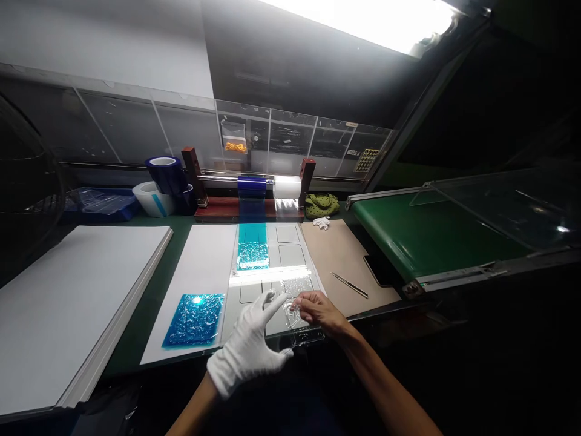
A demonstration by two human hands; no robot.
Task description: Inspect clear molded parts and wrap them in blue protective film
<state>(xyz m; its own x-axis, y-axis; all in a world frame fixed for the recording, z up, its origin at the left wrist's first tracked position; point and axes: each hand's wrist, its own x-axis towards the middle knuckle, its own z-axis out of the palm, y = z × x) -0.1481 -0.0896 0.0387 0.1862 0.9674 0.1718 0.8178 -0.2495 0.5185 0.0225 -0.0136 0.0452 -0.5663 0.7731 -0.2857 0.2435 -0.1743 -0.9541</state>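
Note:
My left hand (252, 345), in a white glove, is held over the front edge of the sheets with thumb and fingers apart and nothing in it. My right hand (320, 312) is bare, its fingers pinched at a crinkled clear film (297, 324). The film's far part lies over a pale sheet printed with dark rounded rectangles (290, 254). A strip of blue film (253, 242) comes down from a blue roll (252, 186) onto that sheet. Left of my gloved hand lies a stack of glossy blue film pieces (195, 321).
A wooden stand (218, 209) carries the blue roll and a clear film roll (287, 186). Tweezers (349, 284) and a phone (377, 269) lie to the right, beside a green conveyor belt (431, 224). A thick white paper stack (82, 290) and tape rolls (154, 200) stand left.

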